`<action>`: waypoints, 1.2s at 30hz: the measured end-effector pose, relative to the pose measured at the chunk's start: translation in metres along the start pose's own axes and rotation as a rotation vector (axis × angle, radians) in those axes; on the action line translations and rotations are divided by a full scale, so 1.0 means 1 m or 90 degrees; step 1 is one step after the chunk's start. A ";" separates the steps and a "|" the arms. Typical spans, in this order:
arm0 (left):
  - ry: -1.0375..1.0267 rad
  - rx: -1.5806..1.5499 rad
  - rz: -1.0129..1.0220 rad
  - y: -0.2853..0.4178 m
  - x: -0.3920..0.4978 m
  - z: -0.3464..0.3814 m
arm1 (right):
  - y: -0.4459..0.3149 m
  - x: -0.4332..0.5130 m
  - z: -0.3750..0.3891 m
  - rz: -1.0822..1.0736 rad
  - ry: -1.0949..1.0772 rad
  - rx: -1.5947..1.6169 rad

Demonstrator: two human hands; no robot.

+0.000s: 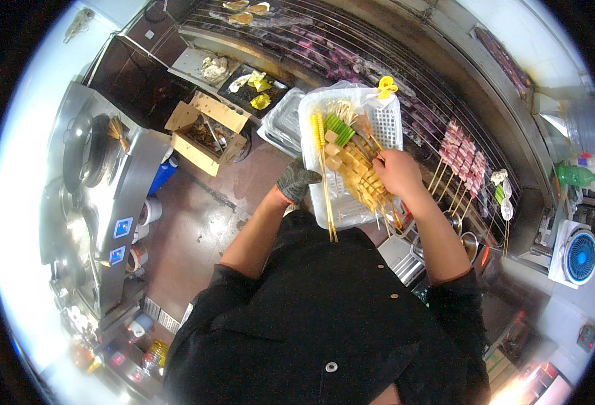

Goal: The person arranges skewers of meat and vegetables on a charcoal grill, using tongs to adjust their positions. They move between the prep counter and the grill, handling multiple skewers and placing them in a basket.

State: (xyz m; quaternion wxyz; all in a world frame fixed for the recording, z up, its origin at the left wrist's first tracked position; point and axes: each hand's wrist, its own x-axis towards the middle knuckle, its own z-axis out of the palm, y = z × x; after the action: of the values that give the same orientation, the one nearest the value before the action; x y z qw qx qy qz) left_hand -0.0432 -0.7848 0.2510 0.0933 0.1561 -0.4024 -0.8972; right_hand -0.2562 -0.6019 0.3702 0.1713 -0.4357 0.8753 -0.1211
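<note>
A white plastic basket [309, 106], lined with clear film, is in front of my body beside the grill. My left hand [297, 178], in a grey glove with an orange cuff, grips its left rim with the thumb over the edge. Inside the basket lie corn skewers [318, 132], a green vegetable skewer [339, 129], enoki mushrooms [342, 109] and several skewers of yellowish-brown pieces [359, 172]. My bare right hand [397, 173] reaches in from the right, its fingers curled on the sticks of the skewers; its fingertips are partly hidden. A yellow clip [387, 87] sits at the basket's far corner.
Beyond the basket runs a long charcoal grill [358, 50] with glowing coals. It carries raw meat skewers [462, 157] at right and shells [242, 17] at far left. A black tray [252, 91], an open cardboard box [209, 131] and a steel stove counter [125, 202] are at left.
</note>
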 end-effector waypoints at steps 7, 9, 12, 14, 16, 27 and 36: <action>0.011 -0.099 -0.018 0.003 -0.002 -0.001 | -0.012 -0.005 -0.021 -0.003 0.058 -0.092; 0.018 -0.092 -0.015 0.004 -0.003 -0.007 | -0.011 -0.010 -0.033 0.045 0.008 -0.025; 0.019 -0.144 0.007 0.001 -0.006 -0.024 | 0.008 -0.024 -0.050 0.011 0.010 0.213; 0.046 -0.213 -0.008 -0.002 -0.011 -0.040 | 0.030 -0.033 -0.049 0.053 -0.003 0.347; 0.071 -0.190 -0.010 -0.006 -0.019 -0.059 | 0.061 -0.043 -0.037 0.151 0.014 0.603; 0.120 -0.208 0.052 0.015 -0.037 -0.086 | 0.138 0.035 0.088 0.525 0.400 1.064; 0.095 -0.174 0.039 0.019 -0.038 -0.087 | 0.119 0.022 0.073 0.417 0.409 0.621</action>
State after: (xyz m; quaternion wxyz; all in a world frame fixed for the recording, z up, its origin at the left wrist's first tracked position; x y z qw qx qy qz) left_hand 0.0244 -0.8465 0.2188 0.1706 0.1957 -0.2728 -0.9264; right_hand -0.3249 -0.5540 0.2566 0.1074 0.0374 0.8146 -0.5687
